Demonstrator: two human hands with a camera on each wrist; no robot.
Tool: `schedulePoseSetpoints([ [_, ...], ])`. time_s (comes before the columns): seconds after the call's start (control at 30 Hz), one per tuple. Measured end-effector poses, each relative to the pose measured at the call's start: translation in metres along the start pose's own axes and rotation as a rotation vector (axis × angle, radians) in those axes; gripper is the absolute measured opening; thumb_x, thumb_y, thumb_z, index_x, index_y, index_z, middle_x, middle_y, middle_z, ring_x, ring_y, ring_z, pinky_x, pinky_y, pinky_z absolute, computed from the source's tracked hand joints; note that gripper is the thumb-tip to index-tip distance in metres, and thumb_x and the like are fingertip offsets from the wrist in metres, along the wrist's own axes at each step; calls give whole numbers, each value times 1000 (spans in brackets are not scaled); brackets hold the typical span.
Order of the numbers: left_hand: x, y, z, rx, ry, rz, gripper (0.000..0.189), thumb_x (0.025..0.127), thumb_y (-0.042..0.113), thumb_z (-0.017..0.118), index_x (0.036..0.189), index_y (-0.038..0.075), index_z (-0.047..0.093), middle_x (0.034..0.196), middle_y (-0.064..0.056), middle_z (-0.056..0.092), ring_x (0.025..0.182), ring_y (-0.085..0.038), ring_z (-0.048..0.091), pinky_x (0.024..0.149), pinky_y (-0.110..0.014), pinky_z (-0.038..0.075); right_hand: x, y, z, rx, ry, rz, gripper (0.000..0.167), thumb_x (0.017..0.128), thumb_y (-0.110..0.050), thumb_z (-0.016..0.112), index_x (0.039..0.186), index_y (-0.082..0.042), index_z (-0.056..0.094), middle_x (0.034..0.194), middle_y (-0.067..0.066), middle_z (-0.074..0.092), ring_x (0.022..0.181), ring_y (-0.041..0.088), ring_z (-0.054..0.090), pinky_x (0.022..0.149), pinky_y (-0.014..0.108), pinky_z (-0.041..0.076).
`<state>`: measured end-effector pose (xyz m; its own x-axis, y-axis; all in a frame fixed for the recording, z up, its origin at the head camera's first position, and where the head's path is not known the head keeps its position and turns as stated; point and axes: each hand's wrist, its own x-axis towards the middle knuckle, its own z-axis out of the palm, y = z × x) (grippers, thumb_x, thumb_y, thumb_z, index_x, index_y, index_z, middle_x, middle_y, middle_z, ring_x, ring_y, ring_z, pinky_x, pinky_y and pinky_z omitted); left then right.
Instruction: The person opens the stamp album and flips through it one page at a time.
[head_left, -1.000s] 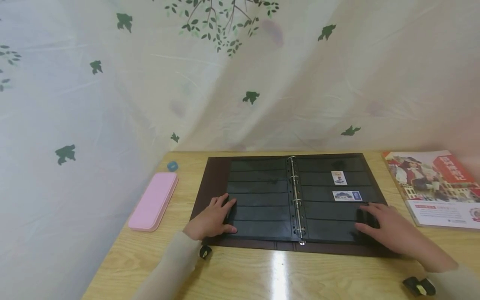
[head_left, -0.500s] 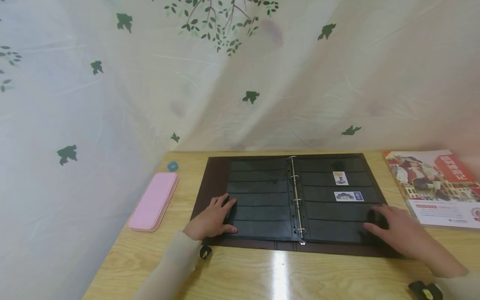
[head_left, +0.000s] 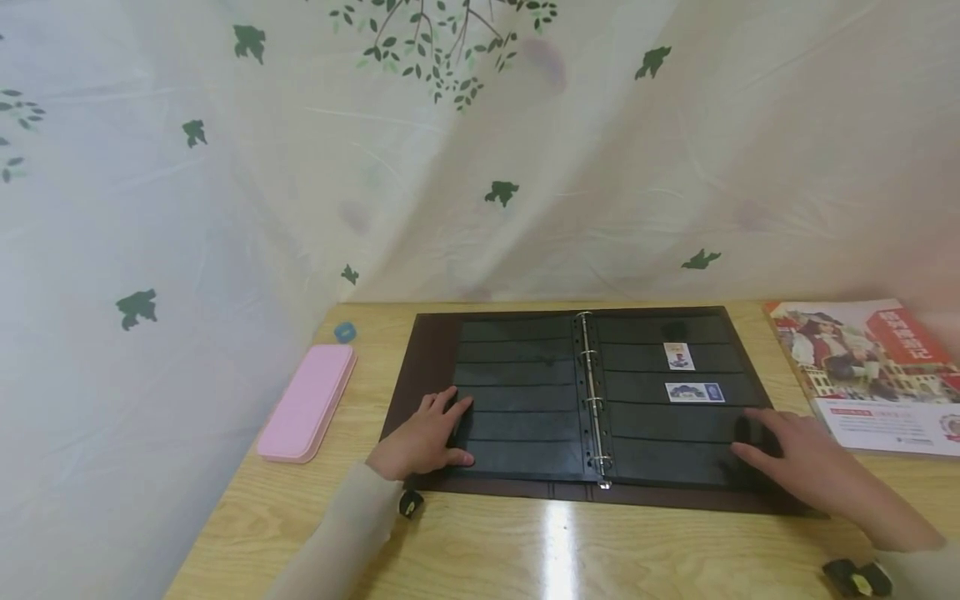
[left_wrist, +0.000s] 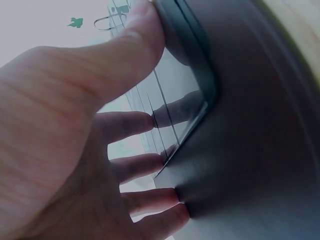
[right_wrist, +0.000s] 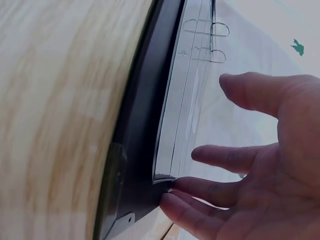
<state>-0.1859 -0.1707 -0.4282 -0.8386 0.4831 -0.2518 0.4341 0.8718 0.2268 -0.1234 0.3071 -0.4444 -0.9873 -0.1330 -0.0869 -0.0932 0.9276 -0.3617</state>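
A dark brown ring binder (head_left: 431, 350) lies open on the table, with black pocketed stamp pages (head_left: 517, 375) on either side of its metal rings (head_left: 594, 400). Two stamps sit in the right page: an upright one (head_left: 678, 357) and, below it, a wide one (head_left: 695, 392). My left hand (head_left: 423, 433) rests with spread fingers on the left page's outer edge; the left wrist view shows fingertips touching the cover and thumb on the page. My right hand (head_left: 806, 458) is at the right page's lower outer edge, thumb and index finger apart, lower fingers at the cover (right_wrist: 145, 115).
Left of the binder lie a pink case (head_left: 309, 402) and a small blue object (head_left: 345, 332). A magazine (head_left: 873, 375) with a red and white cover lies to the right. Behind the wooden table (head_left: 480, 542) hangs a pale curtain (head_left: 420, 208) with leaf prints.
My right hand has shifted a little to the right, away from the wide stamp toward the page's outer edge. The left hand stays in place.
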Motion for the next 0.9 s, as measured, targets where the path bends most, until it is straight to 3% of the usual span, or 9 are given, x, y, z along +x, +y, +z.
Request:
schedulePoseSetpoints([
  [0.4, -2, 1, -2, -4, -3, 3, 84, 81, 43, 71, 147, 9, 33, 151, -19, 21, 135, -41, 22, 100, -47, 35, -4, 0, -3, 74, 1, -7, 71, 91, -47, 59, 132, 8, 43, 126, 43, 37, 111, 60, 35, 84, 69, 31],
  [0.9, -1, 0, -1, 4, 3, 9, 84, 81, 44, 71, 147, 9, 34, 151, -20, 21, 134, -41, 23, 101, -49, 34, -14, -11, -14, 147, 167, -123, 51, 91, -29, 65, 129, 2, 51, 131, 34, 40, 112, 54, 40, 79, 65, 35],
])
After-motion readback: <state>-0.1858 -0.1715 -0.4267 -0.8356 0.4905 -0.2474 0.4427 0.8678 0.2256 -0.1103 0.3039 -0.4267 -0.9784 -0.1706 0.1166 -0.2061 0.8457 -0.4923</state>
